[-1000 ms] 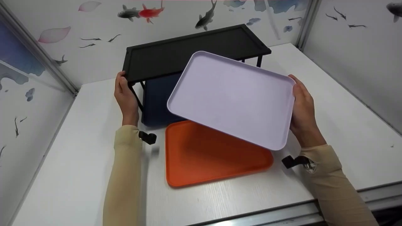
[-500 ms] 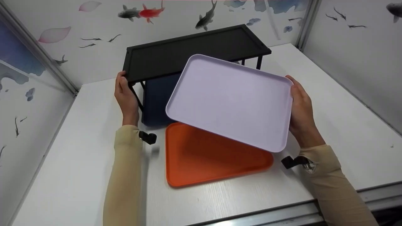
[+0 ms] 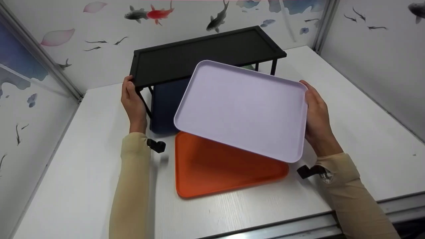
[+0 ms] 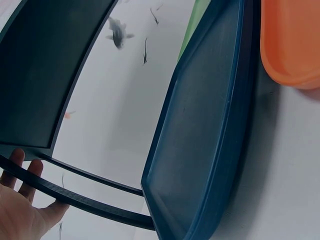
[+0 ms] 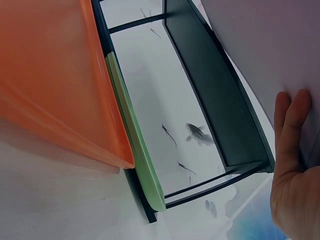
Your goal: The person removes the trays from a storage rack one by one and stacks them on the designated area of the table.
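Note:
My right hand grips the right edge of a lavender rectangular tray, thumb on top and fingers underneath. The tray hangs tilted in the air, covering part of an orange tray below it. At the left, my left hand holds the front left corner of a black two-tier rack. The left wrist view shows its fingers around the corner post, near the upper shelf. On the rack's lower level is a navy blue tray; light green trays show beside the orange one in the right wrist view.
The rack stands at the back of a white table, with the orange tray lying in front of it. White panels with painted fish enclose the back and sides. A metal rail runs along the front edge.
The lavender tray has moved slightly down and left with my right hand, uncovering a bit of green behind it. My left hand and the rack have stayed still.

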### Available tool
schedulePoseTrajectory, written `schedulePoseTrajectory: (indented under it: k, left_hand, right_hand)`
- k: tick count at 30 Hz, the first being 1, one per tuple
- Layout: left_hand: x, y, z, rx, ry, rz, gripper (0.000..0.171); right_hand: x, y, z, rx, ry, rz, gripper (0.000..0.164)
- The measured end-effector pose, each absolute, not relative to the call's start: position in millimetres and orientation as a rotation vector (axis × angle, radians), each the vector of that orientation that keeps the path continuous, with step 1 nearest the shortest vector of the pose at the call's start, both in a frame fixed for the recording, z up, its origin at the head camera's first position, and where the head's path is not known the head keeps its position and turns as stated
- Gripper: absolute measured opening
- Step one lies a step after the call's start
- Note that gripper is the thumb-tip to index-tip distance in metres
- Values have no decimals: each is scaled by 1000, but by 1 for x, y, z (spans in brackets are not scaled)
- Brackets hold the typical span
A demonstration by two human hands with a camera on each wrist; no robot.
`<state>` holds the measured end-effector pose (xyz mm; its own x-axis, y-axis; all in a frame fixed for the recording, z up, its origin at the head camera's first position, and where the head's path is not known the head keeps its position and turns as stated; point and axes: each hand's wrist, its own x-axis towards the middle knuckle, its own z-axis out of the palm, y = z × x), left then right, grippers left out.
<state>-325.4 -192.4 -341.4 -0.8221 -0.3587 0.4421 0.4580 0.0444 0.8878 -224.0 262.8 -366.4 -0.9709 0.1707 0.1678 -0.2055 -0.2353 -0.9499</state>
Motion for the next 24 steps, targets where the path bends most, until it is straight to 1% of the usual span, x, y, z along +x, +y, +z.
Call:
schedulePoseTrajectory:
  k: [6,14,24]
  left_hand:
    - [-325,-193,-341,-90,-1764,-1831,43]
    - [-351,-206,-362,-92,-1744,-1817,43]
    - [-350,-205,-363,-118,-1755,-1813,42]
  right_hand:
    - [-223,262,-367,63,-1793,2292,50]
    - [-223,260,-366,79,-1810,2296,50]
    - [-223,259,-368,119,-1846,2286,50]
